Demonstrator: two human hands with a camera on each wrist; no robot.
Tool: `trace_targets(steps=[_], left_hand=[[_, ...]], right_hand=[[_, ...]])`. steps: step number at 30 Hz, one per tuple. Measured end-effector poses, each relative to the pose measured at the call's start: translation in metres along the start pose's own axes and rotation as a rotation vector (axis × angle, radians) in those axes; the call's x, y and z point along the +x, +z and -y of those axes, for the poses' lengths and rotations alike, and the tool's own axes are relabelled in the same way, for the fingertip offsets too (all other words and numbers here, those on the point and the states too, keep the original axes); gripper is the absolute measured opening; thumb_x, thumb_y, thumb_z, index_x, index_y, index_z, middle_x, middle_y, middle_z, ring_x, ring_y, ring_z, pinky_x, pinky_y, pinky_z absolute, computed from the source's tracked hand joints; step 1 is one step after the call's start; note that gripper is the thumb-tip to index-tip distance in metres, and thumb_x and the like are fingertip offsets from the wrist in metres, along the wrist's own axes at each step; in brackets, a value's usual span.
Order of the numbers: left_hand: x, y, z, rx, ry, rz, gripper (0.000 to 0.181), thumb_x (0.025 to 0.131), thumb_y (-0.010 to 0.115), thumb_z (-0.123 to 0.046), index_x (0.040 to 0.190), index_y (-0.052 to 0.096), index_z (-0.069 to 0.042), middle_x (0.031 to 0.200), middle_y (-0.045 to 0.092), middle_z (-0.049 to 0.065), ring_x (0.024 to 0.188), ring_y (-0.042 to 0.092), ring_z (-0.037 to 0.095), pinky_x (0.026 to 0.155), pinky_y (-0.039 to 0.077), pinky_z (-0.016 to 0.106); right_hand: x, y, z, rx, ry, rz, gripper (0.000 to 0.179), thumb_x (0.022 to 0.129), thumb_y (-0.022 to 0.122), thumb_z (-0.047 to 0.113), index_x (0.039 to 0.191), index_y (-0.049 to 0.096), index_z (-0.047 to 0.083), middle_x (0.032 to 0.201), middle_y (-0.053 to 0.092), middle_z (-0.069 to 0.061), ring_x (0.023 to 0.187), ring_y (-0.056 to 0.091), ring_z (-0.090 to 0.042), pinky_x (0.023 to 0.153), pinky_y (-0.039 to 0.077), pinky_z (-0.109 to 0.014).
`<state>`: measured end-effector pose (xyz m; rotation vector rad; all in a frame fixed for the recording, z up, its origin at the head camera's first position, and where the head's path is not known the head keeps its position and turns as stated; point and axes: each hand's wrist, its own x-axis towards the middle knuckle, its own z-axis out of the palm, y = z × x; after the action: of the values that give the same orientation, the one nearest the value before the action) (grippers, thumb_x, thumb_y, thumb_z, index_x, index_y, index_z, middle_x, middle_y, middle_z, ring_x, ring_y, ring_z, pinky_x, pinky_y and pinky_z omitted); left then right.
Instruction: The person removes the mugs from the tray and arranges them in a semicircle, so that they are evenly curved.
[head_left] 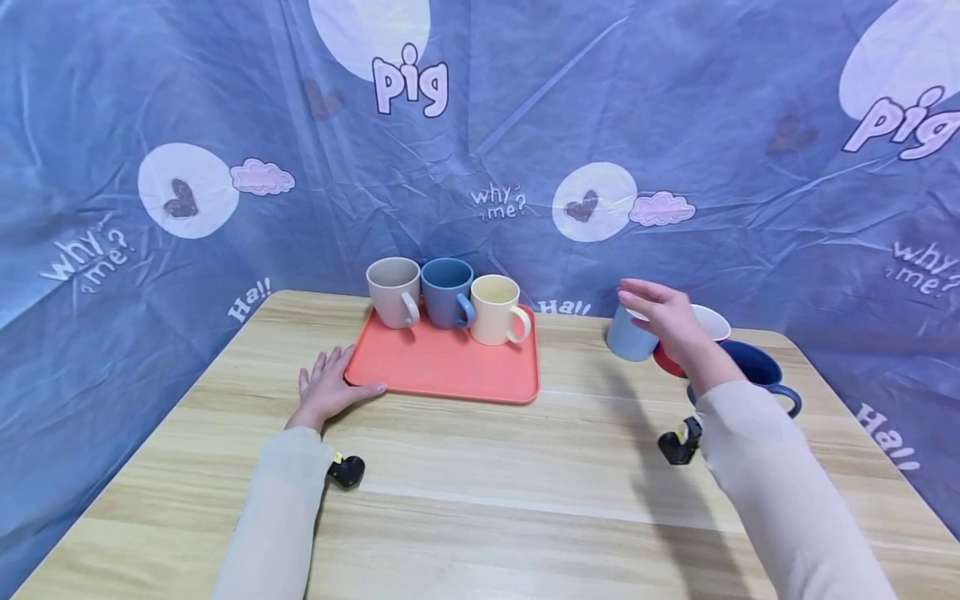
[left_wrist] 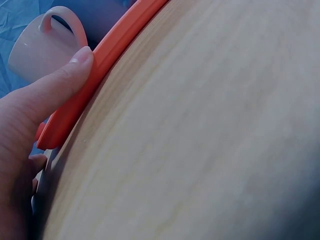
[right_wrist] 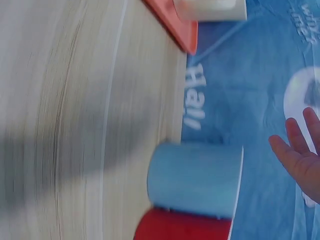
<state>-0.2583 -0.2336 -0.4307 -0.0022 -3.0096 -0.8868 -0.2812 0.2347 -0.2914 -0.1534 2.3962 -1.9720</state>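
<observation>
Pale fabric sleeves [head_left: 787, 492] cover both forearms above a wood-grain table [head_left: 480, 500]. The left hand [head_left: 330, 390], fingers spread, lays its thumb on the rim of a coral-red rectangular tray [head_left: 442, 369] bearing a light-grey mug [head_left: 390, 296], a slate-blue mug [head_left: 444, 296] and a cream mug [head_left: 492, 315] along its far side. The right hand [head_left: 667, 318], fingers extended and empty, hovers above a light-blue cylindrical cup [head_left: 628, 337] beside a white-lined red cup [head_left: 667, 360] and a navy-blue mug [head_left: 752, 367].

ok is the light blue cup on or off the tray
Off: the light blue cup stands on the table, a gap between it and the tray.
</observation>
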Motion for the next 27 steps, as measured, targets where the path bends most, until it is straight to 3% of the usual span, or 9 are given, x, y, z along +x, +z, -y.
trace_targets(steps=[6, 9, 13, 20, 27], left_hand=[[-0.002, -0.001, -0.002, -0.001, 0.002, 0.001, 0.108, 0.059, 0.056, -0.071, 0.139, 0.018, -0.010, 0.140, 0.010, 0.022, 0.125, -0.003, 0.039, 0.091, -0.011, 0.057], [-0.002, -0.001, -0.003, -0.001, 0.003, -0.001, 0.107, 0.059, 0.056, -0.071, 0.139, 0.018, -0.010, 0.140, 0.010, 0.022, 0.125, -0.003, 0.039, 0.091, -0.011, 0.058], [-0.002, 0.000, -0.002, 0.002, 0.001, 0.002, 0.107, 0.059, 0.056, -0.071, 0.139, 0.018, -0.010, 0.140, 0.010, 0.022, 0.125, -0.003, 0.039, 0.091, -0.011, 0.058], [-0.001, 0.000, -0.002, 0.005, 0.003, 0.002, 0.106, 0.060, 0.056, -0.071, 0.139, 0.018, -0.010, 0.139, 0.011, 0.022, 0.125, -0.003, 0.039, 0.091, -0.011, 0.058], [-0.002, -0.002, -0.004, 0.004, -0.001, 0.000, 0.106, 0.059, 0.056, -0.070, 0.139, 0.018, -0.010, 0.139, 0.011, 0.023, 0.125, -0.003, 0.039, 0.091, -0.011, 0.058]], right_hand=[[0.015, 0.034, -0.005, 0.047, 0.029, -0.012, 0.056, 0.084, 0.057, 0.021, 0.129, 0.035, -0.004, 0.128, 0.039, -0.018, 0.109, 0.043, -0.019, 0.092, 0.030, -0.043], [0.023, 0.047, -0.013, 0.074, 0.047, -0.019, 0.053, 0.084, 0.057, 0.019, 0.128, 0.037, -0.003, 0.119, 0.049, -0.011, 0.103, 0.046, -0.015, 0.090, 0.033, -0.042], [0.028, 0.067, -0.022, 0.131, 0.092, -0.048, 0.048, 0.084, 0.056, 0.015, 0.126, 0.040, -0.003, 0.108, 0.053, -0.006, 0.107, 0.045, -0.023, 0.088, 0.035, -0.041], [0.036, 0.098, -0.035, 0.172, 0.134, -0.087, 0.043, 0.084, 0.055, 0.011, 0.123, 0.044, -0.003, 0.121, 0.046, -0.018, 0.112, 0.041, -0.031, 0.088, 0.035, -0.044], [0.044, 0.124, -0.043, 0.174, 0.137, -0.129, 0.039, 0.082, 0.057, 0.008, 0.119, 0.050, -0.002, 0.119, 0.049, -0.016, 0.102, 0.048, -0.023, 0.087, 0.035, -0.045]])
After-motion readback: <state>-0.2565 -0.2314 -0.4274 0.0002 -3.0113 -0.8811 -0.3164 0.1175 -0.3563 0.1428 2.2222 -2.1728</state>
